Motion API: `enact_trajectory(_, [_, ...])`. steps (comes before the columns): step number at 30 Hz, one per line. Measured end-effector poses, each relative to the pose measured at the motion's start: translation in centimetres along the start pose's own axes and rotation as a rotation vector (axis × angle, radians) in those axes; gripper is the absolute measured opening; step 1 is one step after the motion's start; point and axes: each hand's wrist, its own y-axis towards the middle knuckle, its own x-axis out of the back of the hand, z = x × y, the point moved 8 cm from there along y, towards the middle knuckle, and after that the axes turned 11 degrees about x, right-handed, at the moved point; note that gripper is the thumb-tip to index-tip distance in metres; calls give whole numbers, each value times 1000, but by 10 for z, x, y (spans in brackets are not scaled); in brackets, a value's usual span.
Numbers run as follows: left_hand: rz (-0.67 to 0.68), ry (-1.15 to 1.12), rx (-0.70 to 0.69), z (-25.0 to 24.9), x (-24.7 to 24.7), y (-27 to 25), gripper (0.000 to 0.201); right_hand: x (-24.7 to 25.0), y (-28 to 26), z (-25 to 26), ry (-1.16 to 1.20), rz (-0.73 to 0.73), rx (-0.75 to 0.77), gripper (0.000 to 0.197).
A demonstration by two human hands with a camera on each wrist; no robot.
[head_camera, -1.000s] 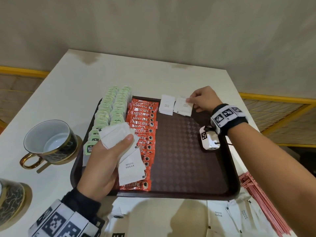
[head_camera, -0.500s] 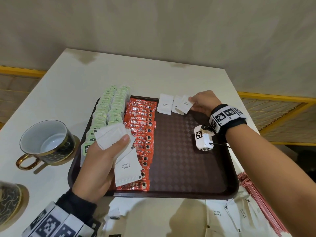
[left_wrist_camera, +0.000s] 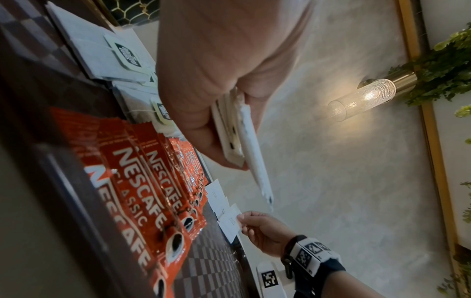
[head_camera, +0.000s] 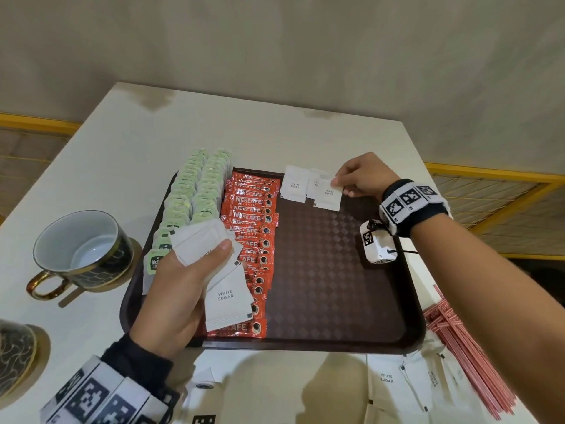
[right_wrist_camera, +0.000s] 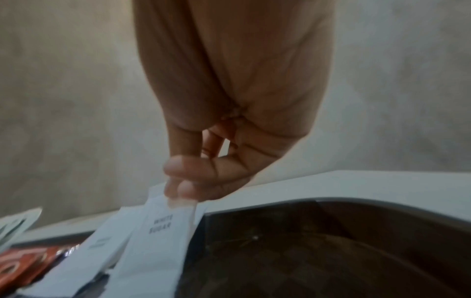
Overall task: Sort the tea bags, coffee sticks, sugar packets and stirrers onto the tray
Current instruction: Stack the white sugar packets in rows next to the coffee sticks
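Note:
A dark brown tray (head_camera: pixel 336 301) holds two rows of green tea bags (head_camera: pixel 195 191) on its left and a column of red coffee sticks (head_camera: pixel 253 228) beside them. My left hand (head_camera: pixel 180 289) grips a fanned stack of white sugar packets (head_camera: pixel 226 298) over the tray's near left. At the tray's far edge lie two white sugar packets (head_camera: pixel 294 185). My right hand (head_camera: pixel 360 179) pinches a third sugar packet (head_camera: pixel 327 194) by its top edge, overlapping the second one; the pinch shows in the right wrist view (right_wrist_camera: pixel 178 193) on the packet (right_wrist_camera: pixel 158 242).
A dark cup with a gold handle (head_camera: pixel 82 252) stands on a saucer left of the tray. More white sugar packets (head_camera: pixel 403 381) and a bundle of red stirrers (head_camera: pixel 467 359) lie on the white table (head_camera: pixel 275 136) near its front right. Another patterned cup (head_camera: pixel 15 353) sits at the near left.
My right hand has brought a third sugar packet down and left onto the tray's far edge, overlapping the second packet. The left hand keeps its stack almost still.

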Motion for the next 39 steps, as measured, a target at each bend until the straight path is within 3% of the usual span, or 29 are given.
enact_trajectory(7, [0,-1,-2,0,-3,0,32,-6,13,5,-51,-100,32,12])
enact_trajectory(12, [11,-19,-9,0,-4,1,29,-12,17,6,-92,-98,56,22])
enact_trajectory(29, [48,-54,-3,0,-8,4,29,-22,21,13,-436,-104,187,30])
enact_trajectory(33, [77,-110,56,1,-11,9,30,-21,18,19,-370,-110,196,39])
enact_trajectory(36, [100,-125,94,-5,-19,15,24,-20,-1,46,-197,-173,250,32])
enact_trajectory(39, [131,-110,91,-15,-33,18,23,-45,-39,81,26,5,272,21])
